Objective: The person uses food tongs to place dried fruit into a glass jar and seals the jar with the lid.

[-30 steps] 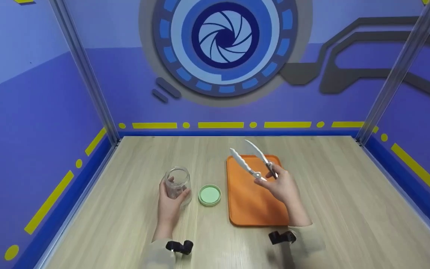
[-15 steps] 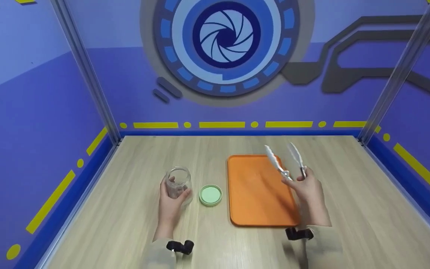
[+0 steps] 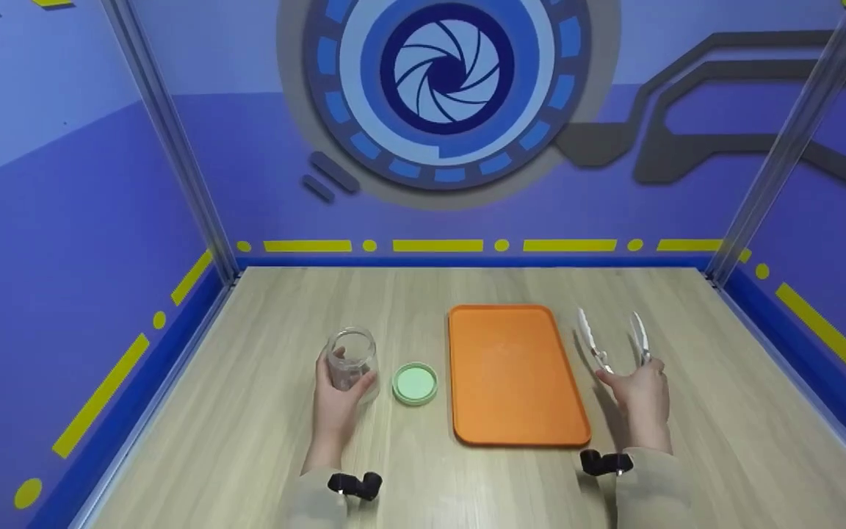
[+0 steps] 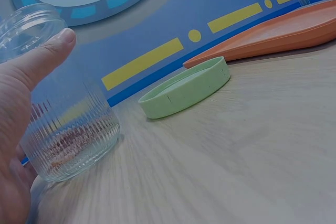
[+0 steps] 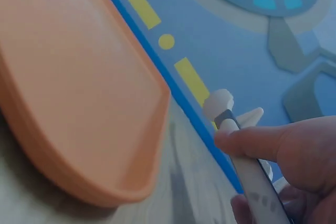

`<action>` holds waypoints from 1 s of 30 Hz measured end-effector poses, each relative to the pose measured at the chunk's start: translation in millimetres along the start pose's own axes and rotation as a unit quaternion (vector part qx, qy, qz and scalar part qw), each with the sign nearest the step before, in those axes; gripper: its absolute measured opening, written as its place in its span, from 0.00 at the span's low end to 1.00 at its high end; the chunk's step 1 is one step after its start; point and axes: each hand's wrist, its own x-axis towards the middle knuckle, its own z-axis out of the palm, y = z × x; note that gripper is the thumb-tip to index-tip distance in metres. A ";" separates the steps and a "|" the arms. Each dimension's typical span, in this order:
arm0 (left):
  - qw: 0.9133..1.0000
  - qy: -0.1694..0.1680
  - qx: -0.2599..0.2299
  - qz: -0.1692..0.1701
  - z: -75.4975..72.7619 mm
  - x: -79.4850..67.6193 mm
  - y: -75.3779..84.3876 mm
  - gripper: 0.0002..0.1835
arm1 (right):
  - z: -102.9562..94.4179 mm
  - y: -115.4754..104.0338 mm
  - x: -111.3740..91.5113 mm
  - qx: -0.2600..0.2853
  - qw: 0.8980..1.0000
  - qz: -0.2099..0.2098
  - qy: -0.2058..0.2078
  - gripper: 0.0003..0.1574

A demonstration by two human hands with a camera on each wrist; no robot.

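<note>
My left hand (image 3: 335, 411) grips a clear glass jar (image 3: 353, 353) that stands upright on the table, its mouth uncovered. In the left wrist view the ribbed jar (image 4: 79, 140) shows the thumb along its near side. A round light green lid (image 3: 415, 383) lies just right of the jar. To the right of the orange tray, my right hand (image 3: 641, 404) holds a pair of white-tipped tongs (image 3: 592, 342), their arms spread and pointing away from me. In the right wrist view the thumb presses on one arm of the tongs (image 5: 254, 187).
An orange rectangular tray (image 3: 518, 375) lies between the lid and the right hand, with nothing seen on it. Blue walls rise at the back and both sides of the wooden table (image 3: 305, 301). Both wrists carry small black camera mounts.
My right hand has carried the tongs to the right and toward me, from above the tray to beyond its right edge, and lower. The left hand and jar have stayed in place.
</note>
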 end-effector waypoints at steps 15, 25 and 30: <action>1.000 0.009 0.005 -0.012 -4.2 30.0 -59.1 0.51 | 34.0 60.8 47.8 -0.052 0.996 0.066 0.041 0.59; 1.000 0.005 -0.005 -0.023 -4.8 30.0 -58.6 0.50 | 34.6 62.5 53.9 -0.071 0.993 0.093 0.027 0.60; 1.000 0.007 -0.004 -0.023 -4.3 29.8 -58.2 0.51 | 33.3 61.3 51.9 -0.076 0.993 0.092 0.023 0.60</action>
